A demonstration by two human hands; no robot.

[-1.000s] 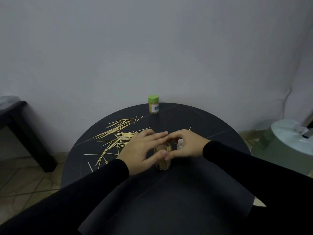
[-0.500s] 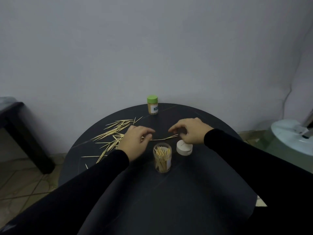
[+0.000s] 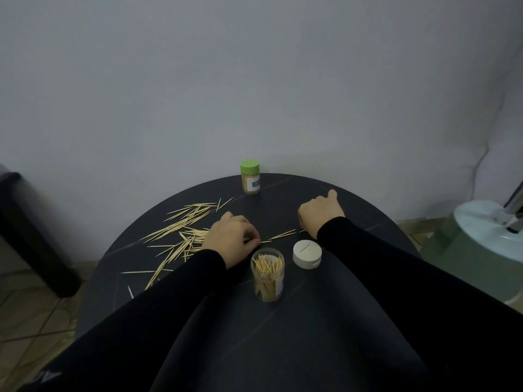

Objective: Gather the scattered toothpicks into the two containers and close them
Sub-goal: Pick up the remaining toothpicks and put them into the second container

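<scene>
A clear open jar partly filled with toothpicks stands near the middle of the round black table. Its white lid lies just right of it. A second jar with a green lid stands closed at the far edge. Scattered toothpicks cover the table's left part, and a few more toothpicks lie between my hands. My left hand rests curled on the pile's right end, fingertips on the table. My right hand lies loosely closed, knuckles up, beyond the white lid.
A dark bench stands at the left on the tiled floor. A pale green and white round object sits at the right, close to the table edge. A grey wall rises right behind the table.
Both hands left the open jar and moved away from me. The left one went onto the toothpick pile, the right one farther back and right past the white lid.
</scene>
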